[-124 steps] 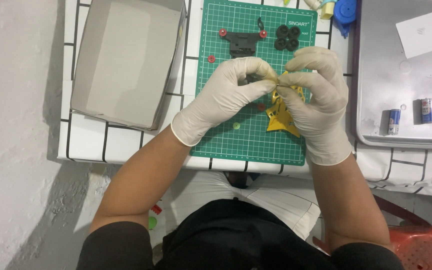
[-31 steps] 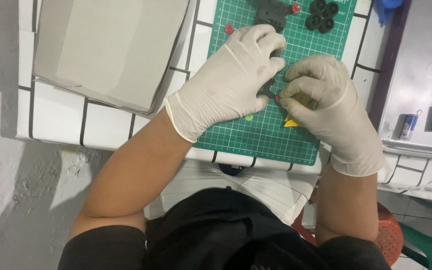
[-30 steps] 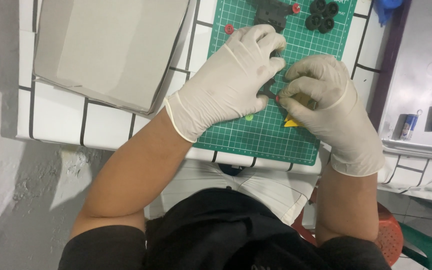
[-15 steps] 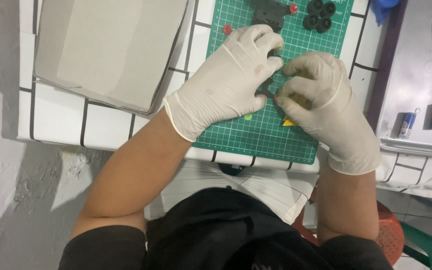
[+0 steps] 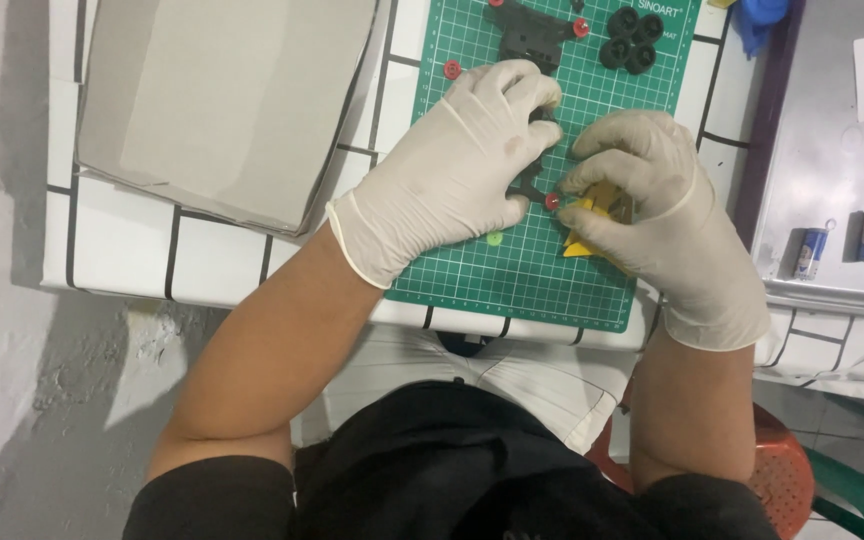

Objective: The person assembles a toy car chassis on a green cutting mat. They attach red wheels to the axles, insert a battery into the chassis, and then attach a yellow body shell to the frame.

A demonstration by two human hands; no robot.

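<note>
Since a moment earlier the two gloved hands had barely shifted, staying pressed together over the green cutting mat. The left hand pinched a small black part carrying a red peg, while the right hand was closed on a yellow piece. A grey cardboard box lay to the left on the tiled table.

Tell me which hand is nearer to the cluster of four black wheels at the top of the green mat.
Right. The right hand lies just below the black wheels, its knuckles closest to them. The left hand sits further off, below and to their left, beside the black frame piece.
</note>
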